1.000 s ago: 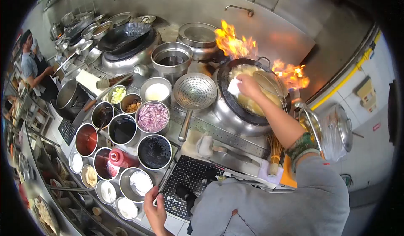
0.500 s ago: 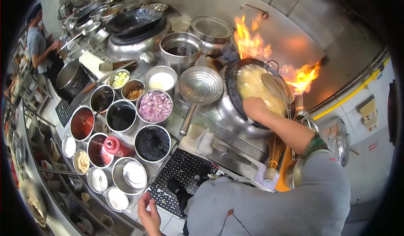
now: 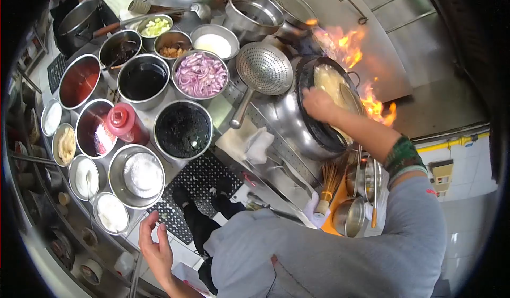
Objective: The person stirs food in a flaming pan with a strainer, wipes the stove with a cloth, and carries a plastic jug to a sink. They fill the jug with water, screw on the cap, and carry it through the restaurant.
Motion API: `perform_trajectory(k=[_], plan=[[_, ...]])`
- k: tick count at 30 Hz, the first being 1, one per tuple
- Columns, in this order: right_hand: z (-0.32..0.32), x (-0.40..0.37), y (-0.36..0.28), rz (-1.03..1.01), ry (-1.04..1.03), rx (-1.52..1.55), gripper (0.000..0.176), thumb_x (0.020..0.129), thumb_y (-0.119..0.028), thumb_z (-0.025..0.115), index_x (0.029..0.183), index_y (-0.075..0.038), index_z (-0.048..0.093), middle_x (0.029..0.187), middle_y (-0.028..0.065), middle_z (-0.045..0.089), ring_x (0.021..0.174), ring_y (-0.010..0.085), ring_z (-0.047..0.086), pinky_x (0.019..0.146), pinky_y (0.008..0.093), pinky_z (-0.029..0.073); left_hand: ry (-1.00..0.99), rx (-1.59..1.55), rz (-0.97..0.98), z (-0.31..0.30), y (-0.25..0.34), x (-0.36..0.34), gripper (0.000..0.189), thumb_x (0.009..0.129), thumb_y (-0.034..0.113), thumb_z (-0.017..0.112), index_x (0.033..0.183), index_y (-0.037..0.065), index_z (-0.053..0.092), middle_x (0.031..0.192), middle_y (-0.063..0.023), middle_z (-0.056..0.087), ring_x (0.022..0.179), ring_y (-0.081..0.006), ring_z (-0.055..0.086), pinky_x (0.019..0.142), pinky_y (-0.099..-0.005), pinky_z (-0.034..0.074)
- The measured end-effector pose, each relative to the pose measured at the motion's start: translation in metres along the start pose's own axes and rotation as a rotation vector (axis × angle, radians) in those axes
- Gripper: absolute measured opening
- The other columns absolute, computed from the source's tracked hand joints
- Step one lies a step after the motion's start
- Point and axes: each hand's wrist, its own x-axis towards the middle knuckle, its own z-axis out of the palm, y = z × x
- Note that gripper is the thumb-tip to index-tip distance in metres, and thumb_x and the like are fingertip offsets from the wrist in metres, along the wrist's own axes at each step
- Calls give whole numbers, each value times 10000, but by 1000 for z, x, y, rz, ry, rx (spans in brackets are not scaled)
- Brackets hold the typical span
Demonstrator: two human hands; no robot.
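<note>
My right hand [image 3: 319, 105] is curled over the near left rim of a wok [image 3: 304, 80]; its fingertips are hidden, so what it may hold does not show. Pale, foamy liquid [image 3: 326, 80] fills the wok. A wire strainer [image 3: 351, 100] leans in its right side, partly behind my forearm. My left hand [image 3: 156, 250] hangs in the air with fingers apart, holding nothing. Nearest to it are a steel pot [image 3: 114, 165] and a bowl of white powder or paste [image 3: 111, 213]. A perforated ladle [image 3: 264, 68] rests left of the wok.
Flames [image 3: 378, 109] rise behind and right of the wok. Sliced red onions [image 3: 202, 74], dark sauce [image 3: 183, 128] and a red squeeze bottle [image 3: 127, 123] stand on the left. A bamboo brush [image 3: 326, 189] and a folded cloth [image 3: 258, 145] lie at the stove's front.
The view has shifted, bringing the bowls closer. My right hand stays at the wok, now nearer its left rim. My left hand remains raised with its fingers apart.
</note>
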Motion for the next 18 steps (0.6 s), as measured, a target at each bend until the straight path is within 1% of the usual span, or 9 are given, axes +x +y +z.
perform_trajectory(k=[1, 3, 5, 7, 9, 12, 13, 14, 18], plan=[[-6, -11, -5, -5, -10, -8, 197, 833, -147, 556, 865, -44, 721, 1024, 155, 642, 964, 316, 660, 788, 455, 551, 2, 25, -26, -2, -6, -4, 243, 896, 13, 569, 1128, -48, 608, 1055, -159, 658, 982, -271, 632, 890, -356, 481], [-25, -21, -9, -83, -501, 75, 180, 829, -116, 561, 859, -39, 721, 1042, 177, 641, 925, 339, 672, 768, 464, 561, 13, -2, -40, -6, -14, -9, 244, 897, 18, 572, 1129, -45, 609, 1055, -159, 658, 985, -271, 631, 889, -358, 482], [-63, -5, 13, 242, -162, 150, 165, 831, -79, 560, 848, -5, 707, 1071, 201, 636, 899, 366, 679, 767, 461, 564, 37, -33, -60, -7, -18, -9, 245, 897, 24, 575, 1130, -43, 610, 1054, -160, 658, 988, -271, 630, 888, -360, 483], [-44, 38, 53, 369, 164, 127, 163, 843, -66, 552, 853, 11, 695, 1095, 217, 632, 903, 372, 676, 773, 452, 569, 18, -24, -49, -10, -13, -3, 238, 894, 33, 583, 1120, -34, 613, 1053, -159, 658, 984, -278, 629, 889, -362, 479], [-34, 76, 74, 327, 137, 90, 197, 872, -107, 535, 930, -11, 698, 1093, 192, 632, 981, 342, 658, 826, 454, 556, 6, 0, -31, -13, -8, 2, 233, 892, 33, 585, 1114, -31, 613, 1054, -158, 657, 981, -280, 629, 892, -362, 475], [1, 101, 68, 282, 140, -18, 238, 882, -143, 510, 901, -25, 715, 1099, 191, 632, 969, 363, 660, 837, 472, 538, 15, 20, -11, -13, -11, 2, 223, 884, 28, 587, 1099, -27, 610, 1055, -157, 654, 978, -287, 628, 901, -360, 464], [17, 103, 62, 273, 13, -75, 271, 889, -174, 498, 920, -61, 742, 1091, 148, 659, 1003, 344, 655, 846, 464, 526, 13, 8, -33, -14, -16, 1, 225, 884, 26, 588, 1100, -28, 610, 1055, -157, 653, 978, -287, 627, 903, -359, 463], [23, 95, 50, 274, -8, -69, 271, 889, -174, 498, 920, -61, 742, 1091, 148, 659, 1003, 344, 655, 846, 464, 526, -2, -2, -49, -17, -21, 0, 226, 883, 25, 588, 1101, -29, 609, 1054, -156, 652, 979, -286, 626, 905, -358, 462], [2, 38, -15, 80, -296, -187, 234, 852, -185, 549, 878, -101, 766, 1033, 128, 706, 990, 318, 665, 820, 429, 528, -23, -1, -64, -18, -36, -4, 220, 901, 16, 561, 1112, -28, 607, 1052, -151, 655, 983, -276, 628, 903, -358, 467]])
